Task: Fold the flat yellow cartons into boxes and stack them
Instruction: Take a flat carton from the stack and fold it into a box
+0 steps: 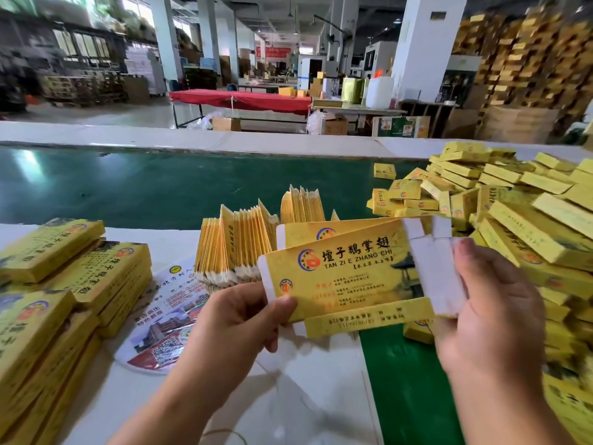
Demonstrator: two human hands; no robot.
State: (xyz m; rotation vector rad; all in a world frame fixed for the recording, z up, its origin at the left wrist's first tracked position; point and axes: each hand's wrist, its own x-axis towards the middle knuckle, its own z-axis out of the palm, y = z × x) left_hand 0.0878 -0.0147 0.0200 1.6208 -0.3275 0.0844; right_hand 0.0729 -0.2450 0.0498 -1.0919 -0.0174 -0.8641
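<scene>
Left hand (244, 319) pinches the left end, and right hand (487, 303) grips the white end flaps, of a flat yellow printed paperboard carton (346, 277) held above the white table edge (308, 396). The carton looks light, thin and easily creased; best held at its ends, near the score lines. Behind it stand bundled yellow flat blanks (244, 248); to its right, a heap of folded yellow boxes (513, 220). No containers hold anything visible.
</scene>
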